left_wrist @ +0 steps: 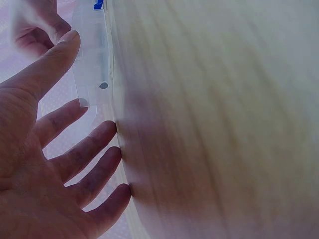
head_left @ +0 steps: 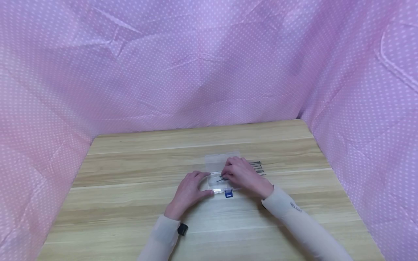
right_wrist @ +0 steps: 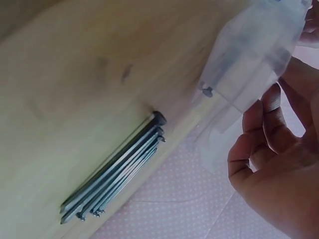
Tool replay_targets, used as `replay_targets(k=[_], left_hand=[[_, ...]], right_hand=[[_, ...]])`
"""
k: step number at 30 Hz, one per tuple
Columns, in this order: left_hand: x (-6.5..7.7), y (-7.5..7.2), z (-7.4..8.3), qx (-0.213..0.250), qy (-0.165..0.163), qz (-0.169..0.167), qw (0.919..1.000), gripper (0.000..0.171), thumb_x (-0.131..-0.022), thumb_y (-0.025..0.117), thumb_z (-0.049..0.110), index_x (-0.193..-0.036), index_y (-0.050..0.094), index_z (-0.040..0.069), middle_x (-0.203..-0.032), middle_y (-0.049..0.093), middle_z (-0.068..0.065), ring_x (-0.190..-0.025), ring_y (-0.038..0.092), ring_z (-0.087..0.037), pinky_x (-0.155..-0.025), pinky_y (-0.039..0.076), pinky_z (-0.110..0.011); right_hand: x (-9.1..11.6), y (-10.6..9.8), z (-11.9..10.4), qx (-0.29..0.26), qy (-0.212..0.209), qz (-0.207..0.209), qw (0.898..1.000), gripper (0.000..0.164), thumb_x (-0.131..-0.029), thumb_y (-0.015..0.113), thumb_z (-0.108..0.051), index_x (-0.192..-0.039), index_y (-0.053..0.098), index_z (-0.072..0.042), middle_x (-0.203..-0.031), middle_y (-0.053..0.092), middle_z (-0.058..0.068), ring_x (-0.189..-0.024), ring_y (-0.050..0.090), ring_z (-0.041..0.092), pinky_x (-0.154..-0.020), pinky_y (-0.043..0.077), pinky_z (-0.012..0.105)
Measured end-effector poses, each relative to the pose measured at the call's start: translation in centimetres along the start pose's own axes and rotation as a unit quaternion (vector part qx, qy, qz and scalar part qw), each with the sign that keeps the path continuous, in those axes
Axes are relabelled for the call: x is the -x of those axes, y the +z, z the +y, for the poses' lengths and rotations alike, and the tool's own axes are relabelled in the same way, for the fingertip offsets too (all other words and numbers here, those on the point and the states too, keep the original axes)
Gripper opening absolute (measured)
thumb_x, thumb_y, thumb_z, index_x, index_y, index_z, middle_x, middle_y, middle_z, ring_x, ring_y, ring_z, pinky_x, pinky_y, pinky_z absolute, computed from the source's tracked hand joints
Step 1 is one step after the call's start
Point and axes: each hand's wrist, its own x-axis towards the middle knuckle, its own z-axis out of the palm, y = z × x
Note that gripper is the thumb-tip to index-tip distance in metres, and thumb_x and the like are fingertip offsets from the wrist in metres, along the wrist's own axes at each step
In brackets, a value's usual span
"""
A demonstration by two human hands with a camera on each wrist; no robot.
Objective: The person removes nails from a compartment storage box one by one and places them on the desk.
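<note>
A clear plastic box [head_left: 211,185] lies on the table with its lid [head_left: 215,163] folded back. My left hand [head_left: 191,190] steadies its left end, thumb at the front edge and index finger at the back; the other fingers spread onto the table in the left wrist view. Over the box, my right hand [head_left: 240,172] pinches a metal nail [head_left: 219,180] with bent fingers, its pointed end to the left. Most of that nail is hidden by the fingers. A blue label [head_left: 228,193] hangs at the box's front edge.
Several long nails [right_wrist: 117,172] lie side by side on the wooden table [head_left: 130,203], to the right of the box and beyond my right hand. A pink dotted cloth [head_left: 196,72] encloses the table at the back and sides.
</note>
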Motion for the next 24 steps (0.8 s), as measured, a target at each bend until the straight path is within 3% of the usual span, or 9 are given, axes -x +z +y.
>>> replay_targets(k=[8, 24], left_hand=[[0.0, 0.0, 0.1, 0.007, -0.011, -0.007, 0.9999, 0.069, -0.083, 0.085, 0.046, -0.141, 0.063, 0.016, -0.134, 0.063, -0.010, -0.126, 0.056, -0.033, -0.105, 0.047, -0.052], [0.0, 0.0, 0.0, 0.002, -0.012, -0.011, 0.9999, 0.070, -0.083, 0.084, 0.048, -0.141, 0.063, 0.016, -0.135, 0.062, -0.009, -0.126, 0.056, -0.032, -0.106, 0.046, -0.052]], right_hand=[[-0.4, 0.2, 0.3, 0.009, 0.003, -0.026, 1.000, 0.010, -0.087, 0.084, -0.022, -0.096, 0.084, -0.021, -0.093, 0.058, -0.009, -0.089, 0.050, 0.013, -0.077, 0.038, 0.031], [-1.3, -0.2, 0.9, 0.038, -0.050, -0.062, 0.996, 0.008, -0.087, 0.084, -0.023, -0.095, 0.084, -0.023, -0.089, 0.055, -0.008, -0.085, 0.048, 0.015, -0.076, 0.041, 0.032]])
